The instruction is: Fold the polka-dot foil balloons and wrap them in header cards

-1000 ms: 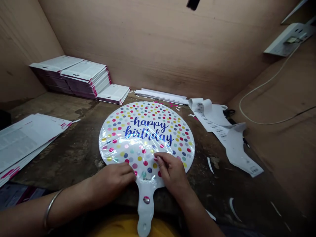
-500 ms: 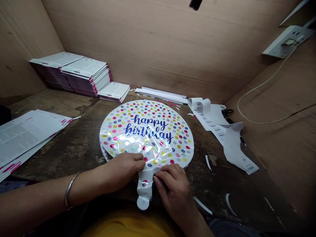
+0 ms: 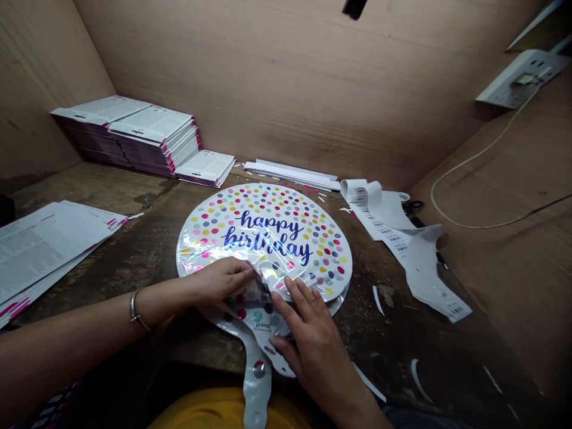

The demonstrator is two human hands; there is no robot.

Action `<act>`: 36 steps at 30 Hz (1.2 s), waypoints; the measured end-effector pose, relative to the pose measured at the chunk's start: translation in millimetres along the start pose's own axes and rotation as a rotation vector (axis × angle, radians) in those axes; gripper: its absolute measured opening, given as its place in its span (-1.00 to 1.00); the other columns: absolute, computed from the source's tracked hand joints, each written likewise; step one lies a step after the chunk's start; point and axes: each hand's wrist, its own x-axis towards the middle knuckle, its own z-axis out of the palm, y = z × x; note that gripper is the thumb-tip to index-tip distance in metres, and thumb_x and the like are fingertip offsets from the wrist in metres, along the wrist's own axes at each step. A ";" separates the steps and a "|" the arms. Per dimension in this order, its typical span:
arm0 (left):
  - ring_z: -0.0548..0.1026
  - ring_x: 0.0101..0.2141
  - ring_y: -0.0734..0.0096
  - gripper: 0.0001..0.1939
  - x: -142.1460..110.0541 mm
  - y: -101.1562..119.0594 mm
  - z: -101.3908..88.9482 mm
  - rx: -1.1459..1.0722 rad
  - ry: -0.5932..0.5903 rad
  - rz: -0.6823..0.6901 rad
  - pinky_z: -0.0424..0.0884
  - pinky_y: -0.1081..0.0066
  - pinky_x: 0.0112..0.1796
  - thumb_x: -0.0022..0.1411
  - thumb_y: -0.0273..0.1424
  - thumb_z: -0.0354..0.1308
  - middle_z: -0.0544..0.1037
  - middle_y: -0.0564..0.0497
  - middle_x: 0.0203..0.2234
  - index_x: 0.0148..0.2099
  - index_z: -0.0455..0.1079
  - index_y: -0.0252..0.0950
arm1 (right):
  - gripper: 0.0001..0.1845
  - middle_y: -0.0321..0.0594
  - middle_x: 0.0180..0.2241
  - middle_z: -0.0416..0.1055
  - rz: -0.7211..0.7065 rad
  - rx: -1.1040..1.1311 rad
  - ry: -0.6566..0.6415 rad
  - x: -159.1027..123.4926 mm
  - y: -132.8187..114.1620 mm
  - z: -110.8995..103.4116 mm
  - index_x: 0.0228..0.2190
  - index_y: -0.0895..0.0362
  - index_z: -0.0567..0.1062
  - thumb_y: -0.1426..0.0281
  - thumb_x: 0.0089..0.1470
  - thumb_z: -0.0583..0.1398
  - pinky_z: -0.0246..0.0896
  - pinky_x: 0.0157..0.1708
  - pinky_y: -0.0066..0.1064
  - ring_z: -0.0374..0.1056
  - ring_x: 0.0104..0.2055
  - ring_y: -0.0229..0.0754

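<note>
A flat round foil balloon (image 3: 263, 223) with colourful dots and blue "happy birthday" lettering lies on the table. My left hand (image 3: 230, 280) is closed in a pinch on its lower part, where the foil is folded. Under the fold a dotted surface with "prima" print (image 3: 263, 325) shows. My right hand (image 3: 306, 330) rests on the lower right of the foil with fingers stretched out. Another foil balloon's pale tail (image 3: 258, 381) extends below towards me; the rest of that balloon is mostly covered.
Stacks of printed white cards (image 3: 147, 134) stand at the back left, with more printed sheets (image 3: 49, 244) at left. Curled label strips (image 3: 402, 238) and scissors (image 3: 413, 205) lie at right. Paper scraps (image 3: 420, 381) are scattered nearby. A cable (image 3: 482, 226) hangs from the wall socket (image 3: 513, 77).
The lower part of the balloon has been folded up, uncovering the "prima" print and another tail beneath. My left hand moved slightly up; my right hand spread its fingers over the foil.
</note>
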 end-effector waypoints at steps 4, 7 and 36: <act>0.39 -0.57 0.43 -0.80 5.9 -6.0 -0.3 -0.328 -0.016 -0.188 0.30 0.47 -0.50 -0.06 -0.27 0.20 0.48 0.07 -0.60 -0.42 0.41 -0.31 | -0.47 -0.03 0.23 0.07 0.028 -0.013 0.016 -3.1 6.7 -4.4 0.06 0.08 0.32 0.39 0.02 0.21 0.01 0.14 0.11 -0.09 0.27 0.13; 0.37 -0.67 0.44 -0.81 9.0 -5.1 4.3 -0.461 -0.009 -0.305 0.29 0.46 -0.58 -0.16 -0.34 0.25 0.45 0.10 -0.69 -0.45 0.38 -0.30 | -0.64 0.05 0.06 0.28 0.129 0.059 0.199 10.1 5.5 -9.1 -0.07 0.18 0.40 0.34 0.08 0.17 0.10 0.09 0.03 0.13 0.14 0.07; 0.40 -0.52 0.42 -0.64 5.4 -5.2 6.8 -0.479 0.386 -0.147 0.33 0.49 -0.49 0.07 -0.07 0.16 0.40 0.11 -0.58 -0.36 0.30 -0.30 | -0.90 -0.08 -0.43 0.51 0.110 -0.163 -0.209 49.2 60.0 -21.6 -0.43 0.13 0.52 0.49 -0.01 0.17 0.31 -0.35 -0.34 0.43 -0.38 -0.10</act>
